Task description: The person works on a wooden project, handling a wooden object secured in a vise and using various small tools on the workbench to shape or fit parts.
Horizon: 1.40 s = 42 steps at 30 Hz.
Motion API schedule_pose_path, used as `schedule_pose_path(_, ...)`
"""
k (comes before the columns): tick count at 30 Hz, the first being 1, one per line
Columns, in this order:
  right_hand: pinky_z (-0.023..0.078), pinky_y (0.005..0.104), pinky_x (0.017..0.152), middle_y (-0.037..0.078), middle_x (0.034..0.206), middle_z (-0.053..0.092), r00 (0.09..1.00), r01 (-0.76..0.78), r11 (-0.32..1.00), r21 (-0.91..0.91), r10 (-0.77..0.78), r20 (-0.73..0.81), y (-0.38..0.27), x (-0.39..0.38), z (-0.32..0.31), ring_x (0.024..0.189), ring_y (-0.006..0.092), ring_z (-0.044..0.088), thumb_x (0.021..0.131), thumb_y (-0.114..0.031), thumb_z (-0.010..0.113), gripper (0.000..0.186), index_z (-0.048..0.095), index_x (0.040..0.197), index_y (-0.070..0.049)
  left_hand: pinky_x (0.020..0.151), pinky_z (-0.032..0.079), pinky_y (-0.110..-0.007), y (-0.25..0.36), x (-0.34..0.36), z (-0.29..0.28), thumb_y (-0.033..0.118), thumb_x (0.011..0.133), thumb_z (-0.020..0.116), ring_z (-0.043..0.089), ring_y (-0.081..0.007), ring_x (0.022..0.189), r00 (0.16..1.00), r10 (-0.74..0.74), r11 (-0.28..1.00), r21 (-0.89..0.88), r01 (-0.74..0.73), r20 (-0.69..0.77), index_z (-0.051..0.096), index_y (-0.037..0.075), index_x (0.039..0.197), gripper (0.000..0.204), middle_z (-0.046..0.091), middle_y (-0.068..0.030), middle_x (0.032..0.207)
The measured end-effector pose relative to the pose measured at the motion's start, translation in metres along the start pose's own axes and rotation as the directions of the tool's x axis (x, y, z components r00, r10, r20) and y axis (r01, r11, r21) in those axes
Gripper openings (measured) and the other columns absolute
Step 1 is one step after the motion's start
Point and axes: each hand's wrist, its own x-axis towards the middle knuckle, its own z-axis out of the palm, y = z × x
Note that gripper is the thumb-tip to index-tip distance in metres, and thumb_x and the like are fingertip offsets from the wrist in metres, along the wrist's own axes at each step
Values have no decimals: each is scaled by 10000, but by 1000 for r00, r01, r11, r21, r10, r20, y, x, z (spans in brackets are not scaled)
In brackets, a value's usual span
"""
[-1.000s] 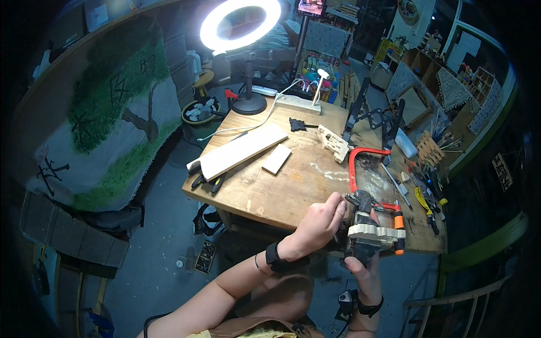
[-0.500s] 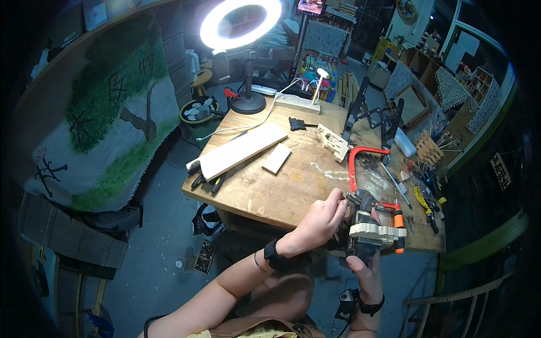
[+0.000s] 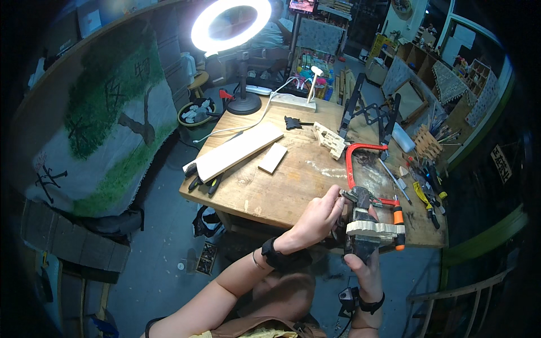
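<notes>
Two hands at the near right corner of the wooden workbench (image 3: 282,186), head view only. Left hand (image 3: 320,217) has fingers curled shut on the end of a coping saw (image 3: 363,169), red frame arching back over the bench top, orange handle near the bench edge. Right hand (image 3: 363,263) comes up from below, fingers closed round the underside of a dark bench vise (image 3: 360,236). Pale cut-out wood piece (image 3: 375,228) sits clamped in the vise, lying across its top, just off the bench edge. Long pale board (image 3: 236,151) and small wood offcut (image 3: 273,158) lie mid-bench, well apart from the hands. Ring light (image 3: 231,25) stands at the far edge. Loose hand tools (image 3: 425,191) along the right side.
</notes>
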Motion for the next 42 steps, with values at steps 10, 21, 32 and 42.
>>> schedule_pose_path(10,334,317,974,70,1292,393,998,53,995,86,-55,31,2,3,0,1123,166,406,737,-164,701,844,230,1429,-52,499,454,-284,-4,-2,2,179,978,425,574,-156,518,987,134,987,99,-125,-85,511,5,883,216,558,-78,579)
schedule_pose_path(21,319,314,983,64,1274,422,988,-155,986,68,155,6,6,-5,-6,1130,168,405,743,-208,708,858,228,1440,-68,522,422,-425,0,-2,4,178,960,442,571,-407,615,994,77,994,77,-71,-76,456,-5,896,195,543,-228,634)
schedule_pose_path(32,327,319,977,66,1283,412,977,-210,977,46,208,39,3,-5,-6,1122,176,409,741,-215,712,869,220,1442,-68,474,450,-354,1,1,0,195,971,420,604,-272,516,1000,6,1000,-16,-5,22,464,6,915,201,594,-161,616)
schedule_pose_path(42,340,332,969,84,1263,436,994,-111,994,18,111,13,3,-4,-4,1120,191,424,757,-215,692,780,284,1400,-47,464,432,-282,-8,1,2,196,988,414,544,-141,488,988,147,986,79,-144,-35,486,16,897,214,535,-72,572)
